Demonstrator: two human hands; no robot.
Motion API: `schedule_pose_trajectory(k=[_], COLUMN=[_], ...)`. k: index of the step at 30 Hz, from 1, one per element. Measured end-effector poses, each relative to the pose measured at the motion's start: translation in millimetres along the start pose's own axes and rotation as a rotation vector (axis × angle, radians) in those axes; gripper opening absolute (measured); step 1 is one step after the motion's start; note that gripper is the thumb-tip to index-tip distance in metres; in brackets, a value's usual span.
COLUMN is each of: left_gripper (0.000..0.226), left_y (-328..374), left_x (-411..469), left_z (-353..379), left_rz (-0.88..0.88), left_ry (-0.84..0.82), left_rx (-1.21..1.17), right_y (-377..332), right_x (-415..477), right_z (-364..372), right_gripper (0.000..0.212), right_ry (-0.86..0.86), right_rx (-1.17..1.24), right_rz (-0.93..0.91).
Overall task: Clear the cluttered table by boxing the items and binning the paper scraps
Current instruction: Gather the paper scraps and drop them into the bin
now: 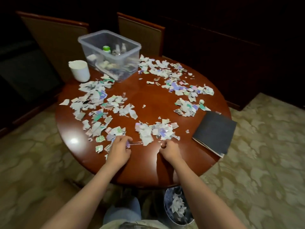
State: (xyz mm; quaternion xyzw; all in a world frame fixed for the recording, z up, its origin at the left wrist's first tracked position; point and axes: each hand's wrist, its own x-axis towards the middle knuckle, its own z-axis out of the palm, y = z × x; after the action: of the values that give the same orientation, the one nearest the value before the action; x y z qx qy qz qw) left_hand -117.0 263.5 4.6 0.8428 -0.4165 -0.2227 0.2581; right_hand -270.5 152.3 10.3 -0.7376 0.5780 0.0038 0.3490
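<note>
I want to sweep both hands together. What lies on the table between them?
Head view: a clear plastic stick runs right from the left hand, beside the tip of a white paper scrap; then bare table up to the right hand.

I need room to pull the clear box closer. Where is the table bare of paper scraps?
Bare wood: the table's centre, bordered by the clear box, the right scrap arc and the near pile; also the strip from left hand and right hand to the near edge. Crowded: left side, far right.
</note>
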Motion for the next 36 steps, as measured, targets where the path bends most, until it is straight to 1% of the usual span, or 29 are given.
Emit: schedule_pose_trajectory(k=[2, 4, 6, 7, 9, 11, 12, 14, 17, 21, 23, 26, 28, 30, 32, 36], left_gripper=[0.042, 0.053, 0.068, 0.075, 0.085, 0.09, 0.092, 0.096, 0.103, 0.108, 0.111, 0.114, 0.118, 0.121, 0.123, 0.124], left_y=[-10.8, -21.0, -28.9, -31.8, -36.9, -38.5, -38.4, -37.2, -34.2, -25.2, -19.7, -15.0, -13.1, -10.5, -9.0, -7.3], left_x=[-1.0, -1.9, -2.8, -3.6, -4.8, -4.5, -2.8, 3.7, 18.4, 38.7, 47.8, 59.9, 66.7, 72.3, 77.3, 86.6], left_z=[-5.8, -9.3, -9.9, -8.4, -1.4, 5.8, 8.3, 11.4, 14.9, 16.5, 16.5, 15.8, 14.4, 12.7, 12.6, 11.7], left_rz=[-0.031, -0.134, -0.299, -0.368, -0.412, -0.375, -0.349, -0.288, -0.176, -0.098, -0.069, 0.004, 0.054, 0.095, 0.124, 0.172], left_ry=[0.111, 0.171, 0.105, 0.048, -0.047, -0.103, -0.12, -0.135, -0.151, -0.223, -0.266, -0.309, -0.35, -0.394, -0.392, -0.312], left_rx=[0.032, 0.122, 0.162, 0.157, 0.158, 0.215, 0.262, 0.34, 0.367, 0.386, 0.387, 0.356, 0.297, 0.243, 0.169, 0.033], right_y=[-9.4, -15.8, -20.0, -21.0, -19.3, -14.2, -11.0, -4.1, 1.5, -3.5, -10.9, -25.6, -36.5, -45.9, -52.4, -59.4], right_x=[3.8, 8.5, 10.6, 10.7, 11.6, 12.5, 14.3, 20.3, 33.2, 51.5, 58.7, 66.6, 69.0, 68.6, 66.4, 64.6], right_z=[6.9, 12.2, 13.8, 12.7, 8.0, 0.4, -3.8, -11.4, -19.2, -22.0, -21.3, -14.3, -5.5, 5.8, 17.2, 25.1], right_gripper=[0.006, 0.007, 0.005, 0.008, 0.027, 0.04, 0.047, 0.065, 0.086, 0.099, 0.104, 0.11, 0.115, 0.117, 0.11, 0.078], right_ry=[-0.018, -0.024, -0.013, 0.012, 0.128, 0.231, 0.237, 0.185, 0.074, -0.059, -0.105, -0.164, -0.19, -0.207, -0.183, -0.05], right_rx=[-0.022, -0.057, -0.107, -0.149, -0.242, -0.287, -0.287, -0.253, -0.182, -0.17, -0.16, -0.083, -0.104, -0.203, -0.283, -0.277], right_rz=[-0.024, -0.054, -0.057, -0.044, -0.021, -0.025, -0.017, 0.023, 0.091, 0.128, 0.114, 0.082, 0.041, -0.007, -0.046, -0.112])
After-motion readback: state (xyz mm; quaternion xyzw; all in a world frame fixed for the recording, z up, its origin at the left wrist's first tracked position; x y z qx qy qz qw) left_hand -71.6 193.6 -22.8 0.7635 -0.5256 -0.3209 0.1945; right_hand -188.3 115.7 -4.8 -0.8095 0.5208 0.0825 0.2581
